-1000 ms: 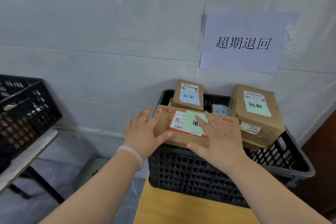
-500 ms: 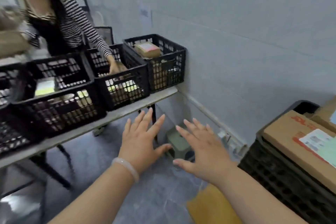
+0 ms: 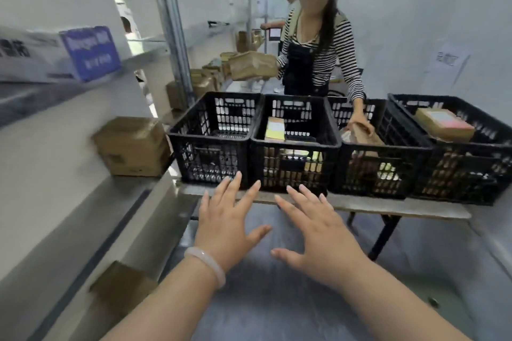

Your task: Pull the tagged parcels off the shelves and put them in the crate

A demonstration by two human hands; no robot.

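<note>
Between parcels, hands empty

A brown parcel [image 3: 131, 147] sits on the left shelf [image 3: 133, 188], just beside the black crates [image 3: 213, 163] on the counter [image 3: 388, 206]. Our left hand [image 3: 224, 227] and right hand [image 3: 318, 238] hover spread, holding nothing; next we probably reach left, checking it for a tag.

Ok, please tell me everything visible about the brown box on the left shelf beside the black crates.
The brown cardboard box is closed and blocky, with what looks like tape across its top and a faint dark print on its front. It sits upright on the metal shelf beside the leftmost black crate; whether they touch is unclear. No hand touches it.
</note>
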